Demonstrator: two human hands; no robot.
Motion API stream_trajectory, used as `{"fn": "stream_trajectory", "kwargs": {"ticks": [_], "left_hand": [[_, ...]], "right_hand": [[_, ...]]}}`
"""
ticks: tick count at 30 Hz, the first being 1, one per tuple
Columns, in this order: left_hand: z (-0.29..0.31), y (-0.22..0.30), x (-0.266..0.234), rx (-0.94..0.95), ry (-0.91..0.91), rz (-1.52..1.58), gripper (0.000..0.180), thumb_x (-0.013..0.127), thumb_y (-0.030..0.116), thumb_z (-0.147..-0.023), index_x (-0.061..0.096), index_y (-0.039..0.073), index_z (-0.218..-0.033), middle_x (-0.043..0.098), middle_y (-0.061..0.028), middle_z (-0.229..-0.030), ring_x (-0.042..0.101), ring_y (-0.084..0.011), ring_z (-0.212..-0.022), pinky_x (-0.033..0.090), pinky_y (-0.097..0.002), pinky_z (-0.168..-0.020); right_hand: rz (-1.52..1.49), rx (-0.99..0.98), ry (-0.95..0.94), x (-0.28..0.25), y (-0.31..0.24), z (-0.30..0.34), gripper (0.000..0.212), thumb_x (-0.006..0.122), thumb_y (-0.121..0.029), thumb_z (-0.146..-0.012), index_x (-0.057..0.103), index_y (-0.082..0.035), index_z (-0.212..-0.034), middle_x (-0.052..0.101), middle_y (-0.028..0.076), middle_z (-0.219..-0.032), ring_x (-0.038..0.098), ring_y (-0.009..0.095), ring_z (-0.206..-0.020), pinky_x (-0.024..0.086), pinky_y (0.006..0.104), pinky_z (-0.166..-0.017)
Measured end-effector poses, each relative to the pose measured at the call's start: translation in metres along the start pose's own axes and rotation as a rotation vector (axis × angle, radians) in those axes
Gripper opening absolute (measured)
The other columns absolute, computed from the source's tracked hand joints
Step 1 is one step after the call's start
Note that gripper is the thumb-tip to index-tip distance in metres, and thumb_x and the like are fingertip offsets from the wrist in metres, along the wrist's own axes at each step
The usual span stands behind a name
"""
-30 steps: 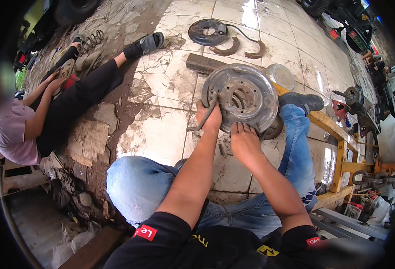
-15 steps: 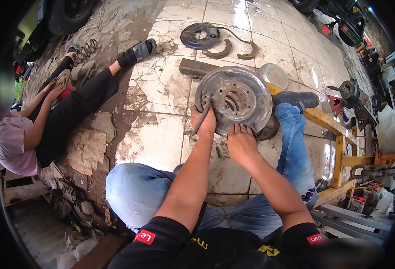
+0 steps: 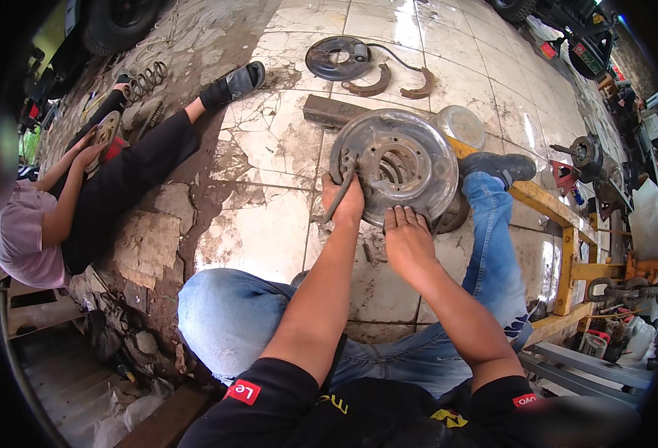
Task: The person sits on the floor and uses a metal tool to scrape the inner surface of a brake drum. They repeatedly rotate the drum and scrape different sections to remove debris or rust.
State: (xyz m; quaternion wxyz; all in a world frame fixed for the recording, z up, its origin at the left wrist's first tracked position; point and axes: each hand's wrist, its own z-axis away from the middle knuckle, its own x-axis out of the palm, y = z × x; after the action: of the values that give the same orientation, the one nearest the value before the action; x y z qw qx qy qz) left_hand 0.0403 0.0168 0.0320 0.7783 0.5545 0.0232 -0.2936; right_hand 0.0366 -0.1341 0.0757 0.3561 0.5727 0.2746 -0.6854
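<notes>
Cracked, stained white floor tiles point(image 3: 269, 142) spread across an open workshop, with grime and broken patches toward the left. Someone in blue jeans sits on the floor, legs stretched either side of a round, rusty brake backing plate point(image 3: 394, 166) that stands tilted on edge between the knees, propped so its inner face turns toward the sitter and both hands can reach it.

The left hand point(image 3: 344, 200) is closed around a thin dark metal tool point(image 3: 340, 190) whose upper end rests on the plate's left rim, seemingly levering at a small fitting there. The right hand point(image 3: 407, 237) presses flat against the plate's lower edge, fingers spread and holding nothing, apparently to steady it.

Farther off on the tiles lie a second dark backing plate point(image 3: 338, 57) with a cable, and two curved brake shoes point(image 3: 388, 84) just beside it. A clear glass lid or bowl point(image 3: 459, 123) sits near a yellow steel frame point(image 3: 560, 224) at right.

To the left another person in a pink shirt point(image 3: 17, 235) and black trousers sits on the floor, hands on a small part. Coil springs point(image 3: 146, 78) lie near that person's sandal.

Small red rectangular labels with white lettering sit on the sitter's black sleeves point(image 3: 243, 391), with yellow print across the chest.
</notes>
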Motion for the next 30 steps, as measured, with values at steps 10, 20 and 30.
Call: {"fn": "stream_trajectory", "kwargs": {"ticks": [10,20,30], "left_hand": [[0.002,-0.002,0.002,0.028,0.035,-0.013,0.048,0.07,0.034,-0.081,0.062,-0.001,-0.113,0.067,-0.0257,-0.106,0.064,-0.0404,-0.103,0.048,-0.0451,-0.091],[0.002,-0.005,0.001,0.026,0.031,-0.01,0.049,0.068,0.039,-0.083,0.06,0.0,-0.112,0.068,-0.0251,-0.104,0.064,-0.0405,-0.101,0.049,-0.0454,-0.09],[0.004,0.0,-0.003,-0.003,0.005,-0.032,0.053,0.068,0.04,-0.082,0.061,-0.001,-0.115,0.067,-0.0262,-0.107,0.063,-0.0411,-0.105,0.048,-0.0457,-0.093]], "right_hand": [[0.002,-0.011,0.009,-0.002,0.004,0.007,0.046,0.048,-0.009,-0.09,0.049,0.009,-0.132,0.052,0.026,-0.138,0.048,0.036,-0.132,0.035,0.045,-0.11],[-0.011,-0.054,0.062,0.002,0.006,0.015,0.045,0.047,-0.01,-0.091,0.051,0.006,-0.132,0.054,0.024,-0.137,0.049,0.033,-0.132,0.034,0.0444,-0.111],[0.011,-0.084,0.113,0.001,0.007,0.017,0.045,0.047,-0.009,-0.09,0.051,0.007,-0.131,0.056,0.023,-0.135,0.05,0.034,-0.13,0.035,0.0451,-0.109]]}}
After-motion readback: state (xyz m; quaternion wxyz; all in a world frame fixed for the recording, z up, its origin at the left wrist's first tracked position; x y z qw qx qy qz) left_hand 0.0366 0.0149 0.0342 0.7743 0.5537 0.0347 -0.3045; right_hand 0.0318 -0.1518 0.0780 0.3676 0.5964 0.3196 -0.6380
